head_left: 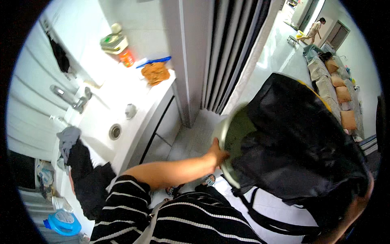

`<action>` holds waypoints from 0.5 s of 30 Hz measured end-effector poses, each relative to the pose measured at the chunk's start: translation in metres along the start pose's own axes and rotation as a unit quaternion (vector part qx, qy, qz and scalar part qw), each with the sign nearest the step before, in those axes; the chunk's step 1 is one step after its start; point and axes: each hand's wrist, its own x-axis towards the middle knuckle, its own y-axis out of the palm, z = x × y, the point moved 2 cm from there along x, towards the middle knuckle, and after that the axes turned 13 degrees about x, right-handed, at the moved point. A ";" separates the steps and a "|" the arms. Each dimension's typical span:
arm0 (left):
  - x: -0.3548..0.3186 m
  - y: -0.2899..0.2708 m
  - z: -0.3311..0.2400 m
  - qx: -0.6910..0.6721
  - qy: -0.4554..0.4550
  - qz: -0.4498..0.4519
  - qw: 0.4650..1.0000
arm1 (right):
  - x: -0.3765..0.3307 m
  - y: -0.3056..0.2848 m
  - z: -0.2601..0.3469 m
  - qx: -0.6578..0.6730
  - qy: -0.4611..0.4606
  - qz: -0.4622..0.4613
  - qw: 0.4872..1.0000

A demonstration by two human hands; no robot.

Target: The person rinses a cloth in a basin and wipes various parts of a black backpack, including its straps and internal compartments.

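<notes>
A pale basin [220, 136] is held in front of me, its rim gripped by my left hand [216, 155] with the fingers closed round it. Heaped in and over the basin is a large black bag [296, 134], with yellow trim along its far edge. Its black straps [276, 223] hang down on the near side. My right hand [368, 185] reaches up along the bag's right edge; it is dark and blurred, and its fingers are hidden. The bag covers most of the basin's inside.
On my left is a white washbasin counter [142, 103] with a tap [67, 96], dark clothes [83, 171], a blue bottle [64, 223] and an orange-brown cloth [155, 73]. Grey curtains [227, 53] hang ahead. Beyond them are a sofa [325, 81] and another person [315, 31].
</notes>
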 end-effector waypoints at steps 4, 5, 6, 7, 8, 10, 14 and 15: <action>0.112 0.070 0.050 -0.304 -0.036 0.170 0.937 | 0.005 0.068 0.034 0.076 -0.064 0.035 0.994; 0.111 0.067 0.035 -0.361 -0.061 0.188 0.911 | 0.016 0.099 0.045 0.108 -0.033 0.042 0.993; 0.117 0.068 0.022 -0.412 -0.087 0.226 0.878 | 0.024 0.117 0.048 0.113 -0.082 0.012 0.990; 0.135 0.067 0.020 -0.384 -0.064 0.259 0.884 | 0.035 0.130 0.052 0.119 -0.072 0.022 0.990; 0.156 0.066 0.020 -0.395 -0.068 0.281 0.872 | 0.048 0.142 0.057 0.126 -0.063 0.032 0.990; 0.191 0.062 0.007 -0.415 -0.077 0.324 0.847 | 0.075 0.171 0.061 0.146 -0.074 0.033 0.986; 0.260 0.056 -0.058 -0.431 -0.118 0.310 0.839 | 0.147 0.233 0.065 0.165 -0.098 0.017 0.981; 0.248 0.061 -0.122 -0.244 0.016 0.250 0.937 | 0.168 0.251 0.063 0.164 -0.105 0.005 0.981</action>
